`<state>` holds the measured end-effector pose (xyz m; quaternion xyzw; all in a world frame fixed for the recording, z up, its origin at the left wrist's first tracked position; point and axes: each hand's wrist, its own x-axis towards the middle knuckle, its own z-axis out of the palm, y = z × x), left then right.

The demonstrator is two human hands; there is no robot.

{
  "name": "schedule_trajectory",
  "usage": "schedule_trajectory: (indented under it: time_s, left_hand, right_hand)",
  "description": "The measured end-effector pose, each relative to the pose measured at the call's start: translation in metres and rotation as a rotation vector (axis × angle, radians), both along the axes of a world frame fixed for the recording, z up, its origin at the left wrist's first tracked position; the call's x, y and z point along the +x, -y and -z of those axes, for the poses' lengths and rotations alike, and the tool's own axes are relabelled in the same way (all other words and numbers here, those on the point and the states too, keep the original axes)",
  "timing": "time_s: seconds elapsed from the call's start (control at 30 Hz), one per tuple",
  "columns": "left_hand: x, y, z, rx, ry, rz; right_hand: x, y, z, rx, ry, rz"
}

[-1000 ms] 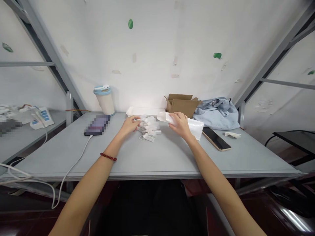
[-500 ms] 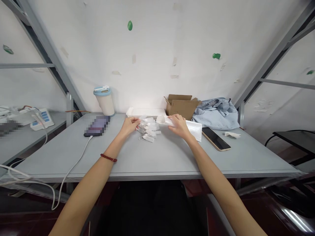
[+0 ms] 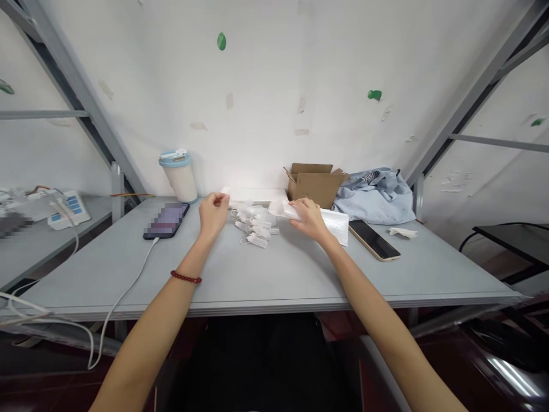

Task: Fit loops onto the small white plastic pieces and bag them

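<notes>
Several small translucent white plastic pieces with thin cord loops (image 3: 259, 225) lie in a loose pile mid-table. Just left of this pile, my left hand (image 3: 213, 215) is raised a little with thumb and forefinger pinched together. A pale translucent piece (image 3: 242, 204) shows right beside those fingertips; whether it is in the pinch I cannot tell. To the right of the pile, my right hand (image 3: 309, 218) grips a white bubble-wrap pouch (image 3: 337, 225) around its middle. The pouch's mouth (image 3: 278, 208) points left toward the pieces, and my fingers cover part of it.
Behind the pile lies a flat white box (image 3: 257, 195). An open cardboard box (image 3: 315, 189) and light blue cloth (image 3: 371, 197) stand at the back right, near a phone (image 3: 374, 240) and crumpled tissue (image 3: 403, 232). Leftward are a tumbler (image 3: 180, 178) and a charging phone (image 3: 166, 221).
My left hand has moved left and slightly up, away from the pile. My right hand stays in place on the pouch. The whole view has shifted slightly.
</notes>
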<state>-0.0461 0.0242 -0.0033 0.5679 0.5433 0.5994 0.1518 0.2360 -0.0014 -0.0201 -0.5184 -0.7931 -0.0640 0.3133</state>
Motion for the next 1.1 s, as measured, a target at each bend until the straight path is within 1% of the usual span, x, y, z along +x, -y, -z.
schedule_trajectory:
  time_s: [0.07,0.1,0.17,0.27,0.37,0.47,0.57,0.7,0.8,0.87,0.97,1.03,1.07,1.1]
  left_hand:
    - [-0.001,0.001,-0.003,0.061,0.046,-0.061]
    - [-0.001,0.002,-0.004,0.085,0.068,-0.066]
    - [0.002,0.006,-0.007,0.102,0.105,-0.020]
    - [0.013,0.013,-0.008,0.069,0.149,0.114]
    - [0.028,0.021,-0.006,0.025,0.153,0.226]
    - [0.039,0.027,-0.003,0.018,0.142,0.298]
    - [0.043,0.028,-0.001,0.047,0.165,0.326]
    - [0.041,0.027,-0.001,0.076,0.218,0.297]
    - [0.043,0.029,0.001,0.062,0.173,0.312]
    - [0.048,0.032,0.003,0.020,0.093,0.356]
    - [0.053,0.038,0.003,-0.048,-0.066,0.513]
    - [0.054,0.039,0.002,-0.067,-0.088,0.577]
    - [0.053,0.039,0.001,-0.072,-0.066,0.560]
    - [0.052,0.038,0.001,-0.081,-0.043,0.513]
  right_hand:
    - [-0.001,0.001,0.000,0.002,0.012,0.002]
    - [-0.001,0.001,-0.001,0.003,0.016,0.004]
    - [-0.003,0.003,-0.001,0.003,0.018,0.006]
    - [-0.006,0.006,-0.003,0.009,0.028,-0.002]
    - [-0.009,0.008,-0.004,0.016,0.034,-0.015]
    - [-0.012,0.010,-0.006,0.008,0.021,-0.023]
    - [-0.014,0.012,-0.006,-0.002,0.015,-0.029]
    - [-0.015,0.013,-0.007,-0.003,0.010,-0.043]
    - [-0.017,0.014,-0.007,0.009,0.011,-0.055]
    - [-0.020,0.014,-0.007,0.022,0.015,-0.060]
    - [-0.022,0.015,-0.007,0.043,0.021,-0.055]
    - [-0.022,0.014,-0.007,0.050,0.021,-0.043]
    - [-0.021,0.013,-0.006,0.053,0.019,-0.035]
    - [-0.019,0.012,-0.006,0.056,0.016,-0.025]
